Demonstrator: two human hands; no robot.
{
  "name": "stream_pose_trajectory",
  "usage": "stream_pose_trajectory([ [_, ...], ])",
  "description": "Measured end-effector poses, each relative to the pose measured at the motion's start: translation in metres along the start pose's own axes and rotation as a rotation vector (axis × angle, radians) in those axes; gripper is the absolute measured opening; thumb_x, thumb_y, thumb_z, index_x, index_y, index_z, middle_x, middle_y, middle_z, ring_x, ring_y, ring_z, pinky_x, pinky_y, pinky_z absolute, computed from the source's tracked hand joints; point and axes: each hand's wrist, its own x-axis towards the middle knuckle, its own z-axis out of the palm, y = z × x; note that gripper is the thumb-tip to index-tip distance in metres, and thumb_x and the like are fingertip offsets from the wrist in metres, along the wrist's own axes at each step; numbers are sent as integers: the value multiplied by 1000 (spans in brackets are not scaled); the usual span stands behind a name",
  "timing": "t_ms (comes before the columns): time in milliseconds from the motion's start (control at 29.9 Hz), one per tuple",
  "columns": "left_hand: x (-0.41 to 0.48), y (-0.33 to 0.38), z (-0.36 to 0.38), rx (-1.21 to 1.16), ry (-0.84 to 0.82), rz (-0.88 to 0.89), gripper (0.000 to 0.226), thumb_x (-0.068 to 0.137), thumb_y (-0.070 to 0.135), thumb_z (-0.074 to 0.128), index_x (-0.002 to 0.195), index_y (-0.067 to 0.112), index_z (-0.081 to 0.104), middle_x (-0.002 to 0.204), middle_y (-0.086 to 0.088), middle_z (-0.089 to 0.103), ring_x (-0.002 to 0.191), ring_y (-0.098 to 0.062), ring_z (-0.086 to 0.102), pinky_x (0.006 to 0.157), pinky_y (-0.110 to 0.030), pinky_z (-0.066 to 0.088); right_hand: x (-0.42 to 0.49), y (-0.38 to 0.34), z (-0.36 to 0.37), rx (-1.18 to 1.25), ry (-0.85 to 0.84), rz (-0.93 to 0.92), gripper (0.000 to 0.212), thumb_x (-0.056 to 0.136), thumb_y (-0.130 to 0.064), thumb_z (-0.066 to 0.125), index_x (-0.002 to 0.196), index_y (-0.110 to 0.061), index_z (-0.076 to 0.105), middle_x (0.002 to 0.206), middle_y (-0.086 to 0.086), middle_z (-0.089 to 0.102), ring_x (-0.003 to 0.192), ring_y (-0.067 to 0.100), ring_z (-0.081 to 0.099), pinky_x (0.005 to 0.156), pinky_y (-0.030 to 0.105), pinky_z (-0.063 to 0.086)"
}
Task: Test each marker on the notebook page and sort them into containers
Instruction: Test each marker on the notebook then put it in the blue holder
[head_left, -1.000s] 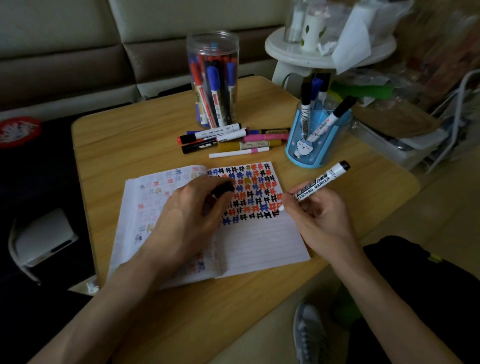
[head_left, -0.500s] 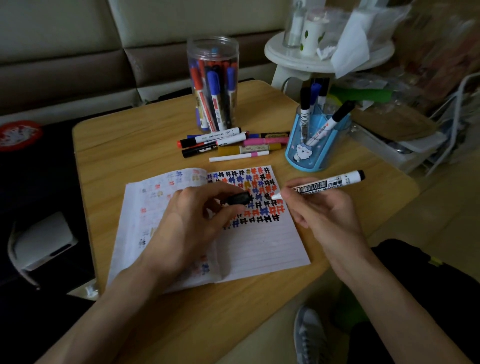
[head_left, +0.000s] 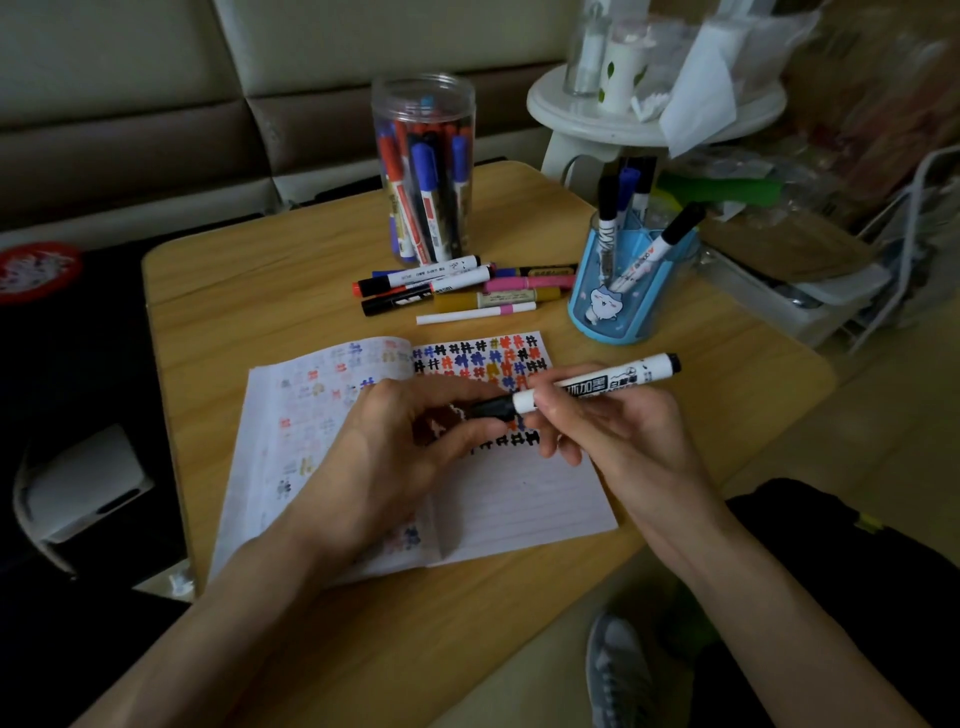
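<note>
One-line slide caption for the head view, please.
Left hand holds a black cap at the tip of the white marker gripped by the right hand, over the notebook.

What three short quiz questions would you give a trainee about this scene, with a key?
1. True or false: the right hand holds the white marker.
2. What does the left hand pinch at the marker's tip? A) the black cap B) a pink pen C) an eraser
3. Fill in: the loose markers lie between the notebook and the clear ___.
Key: 1 true; 2 A; 3 jar.
</note>
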Motion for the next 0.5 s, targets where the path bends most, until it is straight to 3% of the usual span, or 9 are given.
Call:
stream_pose_trajectory([
  [201,1,7,4,-67,23,-2,28,89,34,67,116,37,72,103,17,76,96,-3,71,83,-29,58,1,3,4,-14,35,-65,17,91,-10,72,103,1,76,84,17,76,75,25,72,66,28,58],
  [335,0,5,7,-67,36,-41,24,91,29,68,113,31,76,98,12,77,91,-12,72,79,-38,57,-2,6,8,-32,53,-112,15,91,-6,71,102,2,76,82,16,76,74,20,73,69,25,59],
  [435,0,8,7,-74,31,-50,22,92,21,71,111,30,77,97,15,76,90,-10,71,79,-35,57,-5,7,10,-12,65,-105,12,90,-7,71,99,-3,76,82,14,76,74,18,73,70,24,59],
  [502,1,10,6,-73,-5,-51,22,93,26,69,112,29,77,99,17,76,92,-6,72,80,-31,58,-4,8,10,-7,71,-85,14,91,-10,70,98,0,75,81,17,75,74,20,71,70,25,58],
])
